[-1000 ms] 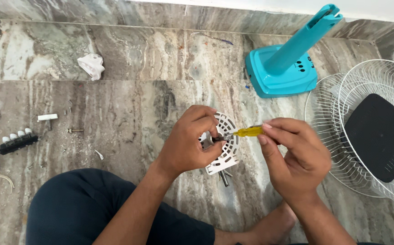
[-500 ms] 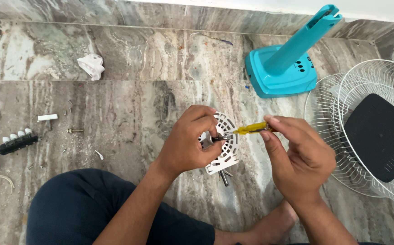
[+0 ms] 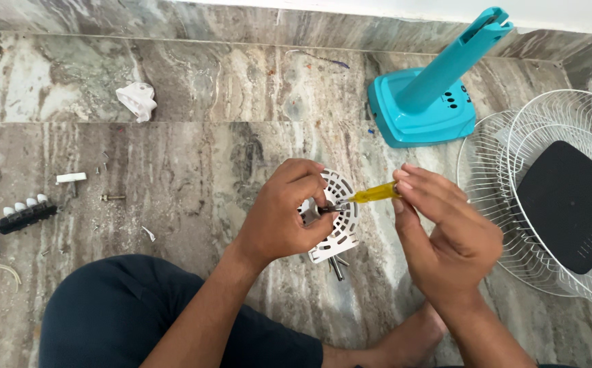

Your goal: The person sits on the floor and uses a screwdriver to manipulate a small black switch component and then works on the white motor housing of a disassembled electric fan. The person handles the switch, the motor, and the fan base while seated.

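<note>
My left hand (image 3: 284, 215) grips a white slotted fan motor housing (image 3: 341, 221) held above the marble floor, with a metal shaft sticking out below it. My right hand (image 3: 440, 228) holds a yellow-handled screwdriver (image 3: 372, 194) by its handle. The dark tip of the screwdriver points left into the housing, next to my left fingers. Much of the housing is hidden behind my left hand.
A teal fan stand base (image 3: 424, 95) lies at the back right. White wire fan grilles (image 3: 514, 170) with a black square pad (image 3: 572, 204) lie at the right. A black switch block (image 3: 25, 215), loose screws (image 3: 112, 197), a small white piece (image 3: 71, 178) and crumpled paper (image 3: 136, 99) sit at the left. My dark-trousered knee (image 3: 126, 313) is below.
The screwdriver handle has shifted slightly in my right hand's fingers. My left hand and the housing stay in place.
</note>
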